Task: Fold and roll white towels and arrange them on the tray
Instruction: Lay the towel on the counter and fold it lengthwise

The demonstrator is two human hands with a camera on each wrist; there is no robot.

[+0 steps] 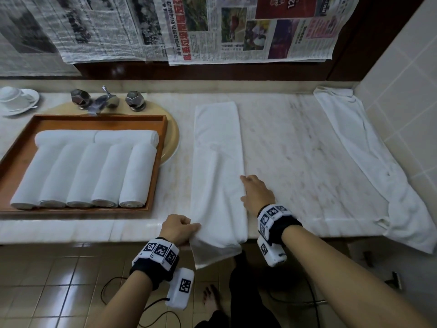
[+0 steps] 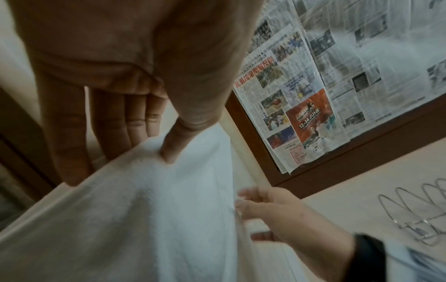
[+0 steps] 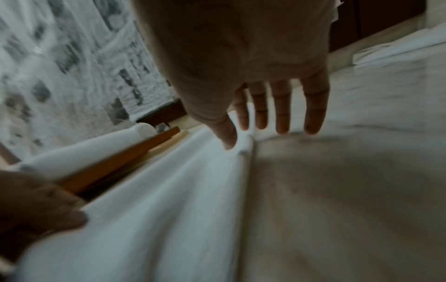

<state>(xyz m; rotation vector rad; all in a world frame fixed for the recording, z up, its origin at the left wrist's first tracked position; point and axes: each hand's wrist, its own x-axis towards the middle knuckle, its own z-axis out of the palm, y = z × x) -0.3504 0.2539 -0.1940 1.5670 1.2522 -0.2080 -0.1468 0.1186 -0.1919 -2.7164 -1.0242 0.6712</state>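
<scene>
L fingers (image 2: 169, 150) pinch towel (image 1: 217, 162) corner, R hand (image 1: 256, 194) prob. flat beside

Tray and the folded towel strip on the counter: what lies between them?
Head view: bare marble counter and the round tan board's edge jutting from under the tray; nothing else before the folded towel.

Black wristbands (image 1: 155, 268) — white tagged blocks — bare forearms.
</scene>
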